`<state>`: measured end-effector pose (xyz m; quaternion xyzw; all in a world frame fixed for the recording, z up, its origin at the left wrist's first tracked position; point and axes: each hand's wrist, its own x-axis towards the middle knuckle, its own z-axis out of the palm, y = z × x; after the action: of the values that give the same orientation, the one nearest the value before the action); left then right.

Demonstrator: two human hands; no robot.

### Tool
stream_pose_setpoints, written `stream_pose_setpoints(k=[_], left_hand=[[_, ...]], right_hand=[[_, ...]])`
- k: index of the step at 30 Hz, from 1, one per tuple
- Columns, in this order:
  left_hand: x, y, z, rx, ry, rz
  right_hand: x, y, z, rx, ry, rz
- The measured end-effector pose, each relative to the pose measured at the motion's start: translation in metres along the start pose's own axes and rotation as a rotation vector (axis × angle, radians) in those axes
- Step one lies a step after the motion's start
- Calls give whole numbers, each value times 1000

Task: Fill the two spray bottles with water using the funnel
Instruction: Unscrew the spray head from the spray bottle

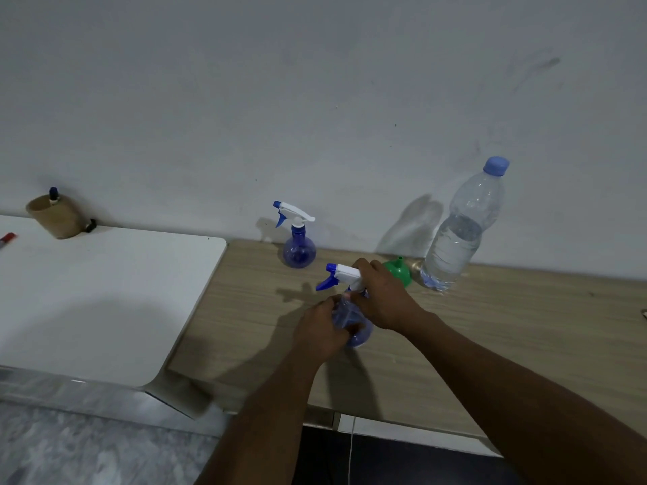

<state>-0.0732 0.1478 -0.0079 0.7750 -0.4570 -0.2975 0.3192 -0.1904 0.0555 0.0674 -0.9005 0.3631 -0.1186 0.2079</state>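
A blue spray bottle [354, 329] stands on the wooden table [490, 330] near its middle. My left hand [320, 327] grips its round body. My right hand [383, 295] grips the white and blue trigger head [341, 274] at the neck. A second blue spray bottle [298, 245] with its trigger head on stands by the wall. A green funnel [399, 271] lies upside down behind my right hand. Beside the funnel stands a clear water bottle [458, 232] with a blue cap, about half full.
A white table [105, 295] adjoins the wooden one on the left. On it sit a brown cup [56, 217] holding a marker and a red pen [7, 238] at the left edge. The wall runs close behind the bottles.
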Motion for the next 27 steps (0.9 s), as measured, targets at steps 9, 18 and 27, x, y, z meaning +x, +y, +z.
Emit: stream_pose_setpoints(k=[9, 18, 27], left_hand=[[0, -3, 1, 10, -3, -22], [0, -5, 2, 3, 0, -16], [0, -4, 1, -2, 2, -21]], right_hand=[[1, -2, -2, 79, -34, 37], [0, 4, -2, 77, -11, 48], [-3, 6, -2, 40, 59, 56]])
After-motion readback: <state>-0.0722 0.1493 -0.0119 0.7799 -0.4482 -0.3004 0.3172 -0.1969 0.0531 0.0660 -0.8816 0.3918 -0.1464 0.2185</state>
